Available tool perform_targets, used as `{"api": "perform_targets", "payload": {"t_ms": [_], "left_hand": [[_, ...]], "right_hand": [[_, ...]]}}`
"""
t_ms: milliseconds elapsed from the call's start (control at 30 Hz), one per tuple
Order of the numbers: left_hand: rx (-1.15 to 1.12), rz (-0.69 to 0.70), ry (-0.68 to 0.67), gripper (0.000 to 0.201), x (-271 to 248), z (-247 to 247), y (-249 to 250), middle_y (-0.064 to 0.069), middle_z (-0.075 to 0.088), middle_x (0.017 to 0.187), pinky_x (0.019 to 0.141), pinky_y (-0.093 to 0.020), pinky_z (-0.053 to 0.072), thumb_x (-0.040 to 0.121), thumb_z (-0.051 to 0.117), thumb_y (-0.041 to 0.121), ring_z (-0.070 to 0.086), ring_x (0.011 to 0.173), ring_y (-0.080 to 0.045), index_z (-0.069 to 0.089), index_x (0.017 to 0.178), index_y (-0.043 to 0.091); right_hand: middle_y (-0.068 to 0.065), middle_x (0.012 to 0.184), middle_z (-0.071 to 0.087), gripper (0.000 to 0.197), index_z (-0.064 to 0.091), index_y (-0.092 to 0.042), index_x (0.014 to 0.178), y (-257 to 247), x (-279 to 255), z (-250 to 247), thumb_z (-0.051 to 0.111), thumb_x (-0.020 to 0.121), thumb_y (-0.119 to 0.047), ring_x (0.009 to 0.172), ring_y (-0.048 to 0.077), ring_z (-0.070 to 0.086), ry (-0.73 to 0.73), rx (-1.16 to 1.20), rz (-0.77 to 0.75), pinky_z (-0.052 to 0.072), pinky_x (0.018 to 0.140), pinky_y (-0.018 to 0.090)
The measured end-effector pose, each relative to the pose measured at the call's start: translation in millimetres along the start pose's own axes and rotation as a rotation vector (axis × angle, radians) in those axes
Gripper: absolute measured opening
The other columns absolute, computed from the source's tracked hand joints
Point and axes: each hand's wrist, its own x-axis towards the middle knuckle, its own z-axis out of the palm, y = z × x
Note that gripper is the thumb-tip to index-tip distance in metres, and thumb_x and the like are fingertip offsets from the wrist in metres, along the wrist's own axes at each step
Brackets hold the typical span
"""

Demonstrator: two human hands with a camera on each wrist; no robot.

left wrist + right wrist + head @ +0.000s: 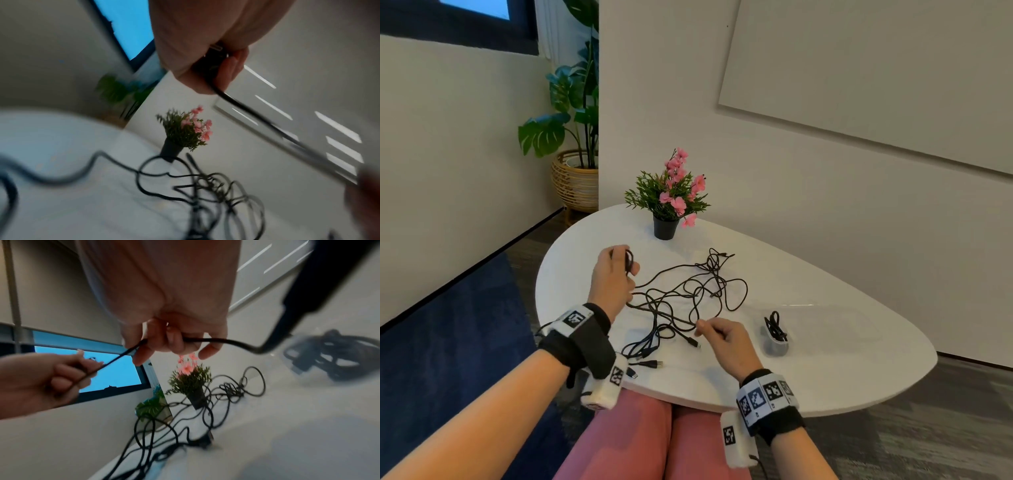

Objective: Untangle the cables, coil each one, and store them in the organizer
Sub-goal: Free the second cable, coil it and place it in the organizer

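Progress: While the black tangle of cables (pixel 688 294) lay mid-table, spreading toward the near edge, 1 coiled cable (pixel 775 327) already sat in the clear organizer (pixel 777 344) by the right edge, so I judged the job early, with most untangling, coiling and storing left.
Cable in hand: 1 black strand (pixel 121 356) ran taut between both hands, a small loop of it (pixel 629 262) gathered at the left.
Left hand: the left hand (pixel 613 277), over the table's left side, had fingers curled round the loop and its plug end.
Right hand: the right hand (pixel 726 342), near the near edge, pinched the strand between thumb and fingertips (pixel 141 356).
Loose ends: several plugs (pixel 650 364) lay at the near edge.
Open room: the white table (pixel 842 342) showed bare surface to the right and far right; the left edge was close to the left hand.
Obstacle: a potted pink flower (pixel 671 198) stood at the far edge, just beyond the tangle.
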Motion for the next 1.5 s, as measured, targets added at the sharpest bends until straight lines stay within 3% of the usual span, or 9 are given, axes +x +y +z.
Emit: {"api": "perform_targets", "payload": {"t_ms": [200,367,500,733,833,1000,1133,1367,1500], "left_hand": [[1.033,0.286,-0.428,0.030,-17.3,11.5,-32.2,0.004,0.066,0.076,0.067,-0.029,0.040,0.100,0.026,0.040,0.058,0.071,-0.014,0.050,0.094,0.023],[0.955,0.226,-0.737,0.044,-33.9,12.4,-35.1,0.008,0.064,0.064,0.061,-0.019,0.038,0.089,0.043,0.059,0.053,0.059,-0.003,0.059,0.077,0.019],[0.755,0.113,-0.848,0.026,-34.3,11.2,-32.9,0.006,0.056,0.067,0.057,-0.021,0.041,0.087,0.059,0.044,0.050,0.058,-0.009,0.055,0.076,0.021],[0.025,-0.113,-0.597,0.030,-36.3,18.2,-23.5,-0.001,0.065,0.114,0.091,-0.036,0.052,0.097,0.045,0.028,0.059,0.110,-0.009,0.058,0.099,0.002],[-0.276,-0.179,-0.436,0.029,-35.9,23.8,-19.2,-0.004,0.066,0.119,0.098,-0.040,0.045,0.100,0.035,0.026,0.061,0.112,-0.016,0.053,0.101,0.003],[-0.321,-0.158,-0.227,0.019,-34.3,27.5,-11.7,-0.002,0.058,0.070,0.069,-0.043,0.058,0.101,0.037,0.027,0.063,0.062,-0.019,0.048,0.094,0.012],[-0.148,-0.096,-0.188,0.017,-30.1,24.4,-16.8,-0.001,0.041,0.063,0.041,-0.024,0.039,0.100,0.038,0.028,0.036,0.045,-0.010,0.043,0.092,0.014],[0.083,-0.091,-0.199,0.032,-27.4,21.9,-25.2,-0.002,0.043,0.064,0.039,-0.022,0.025,0.097,0.037,0.042,0.031,0.045,-0.010,0.051,0.103,0.014],[0.026,-0.117,-0.285,0.029,-32.8,25.6,-23.4,-0.001,0.041,0.064,0.040,-0.023,0.028,0.100,0.033,0.036,0.031,0.044,-0.009,0.049,0.101,0.013]], "right_hand": [[-0.009,0.064,0.053,0.010,0.068,-0.019,0.078,-18.2,8.0,-5.8,0.065,0.086,-0.025,0.062,0.003,0.045,0.130,0.008,-0.177,0.038,0.063,0.013],[-0.014,0.060,0.051,0.009,0.066,-0.024,0.077,-8.6,7.8,-10.0,0.065,0.086,-0.023,0.061,0.003,0.043,0.167,0.017,-0.168,0.038,0.063,0.017],[-0.016,0.057,0.056,0.011,0.066,-0.026,0.074,-3.8,4.3,-10.6,0.066,0.086,-0.024,0.058,0.001,0.046,0.192,0.125,-0.109,0.040,0.060,0.017],[-0.013,0.069,0.058,0.025,0.065,-0.025,0.087,3.9,-3.3,11.1,0.044,0.098,-0.033,0.067,-0.003,0.052,0.104,0.057,-0.029,0.044,0.067,0.023],[-0.016,0.072,0.055,0.026,0.063,-0.023,0.101,8.1,-5.0,21.6,0.038,0.100,-0.031,0.070,-0.002,0.053,-0.002,0.032,-0.001,0.041,0.066,0.019],[-0.020,0.073,0.051,0.022,0.058,-0.034,0.108,5.6,-16.1,33.8,0.039,0.100,-0.025,0.063,-0.005,0.048,-0.187,-0.028,-0.052,0.037,0.067,0.010],[-0.015,0.084,0.060,0.025,0.064,-0.028,0.112,-1.8,-18.9,31.9,0.042,0.099,-0.028,0.065,-0.005,0.049,-0.254,-0.129,-0.098,0.041,0.073,0.015],[-0.008,0.115,0.066,0.026,0.064,-0.031,0.116,-14.3,-13.3,8.4,0.047,0.096,-0.033,0.104,0.013,0.059,-0.238,-0.410,-0.159,0.047,0.091,0.036],[0.000,0.104,0.064,0.026,0.064,-0.031,0.114,-26.2,-10.3,-10.1,0.046,0.096,-0.033,0.098,0.023,0.058,-0.185,-0.573,-0.208,0.048,0.084,0.041]]}}
